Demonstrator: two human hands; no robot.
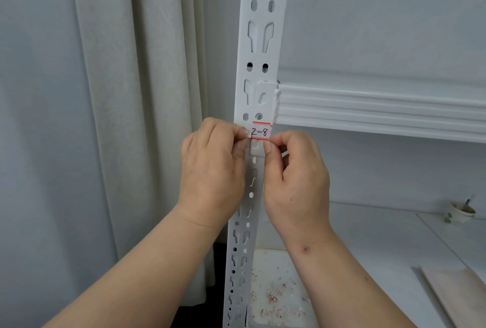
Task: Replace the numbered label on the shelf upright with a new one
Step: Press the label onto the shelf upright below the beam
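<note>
A white slotted metal shelf upright [259,46] runs up the middle of the view. On it, just below the shelf beam, sits a small white label [261,132] with red bars above and below and "2-8" handwritten on it. My left hand [214,169] pinches the label's left edge between thumb and forefinger. My right hand [294,177] has its fingertip and thumb at the label's lower right corner. Both hands cover part of the upright below the label.
A white ribbed shelf beam [381,112] runs right from the upright. A cream curtain [136,90] hangs at the left. On the lower shelf lie scraps of torn paper [276,298], a paper cup [461,212] and a pale wooden board [457,296].
</note>
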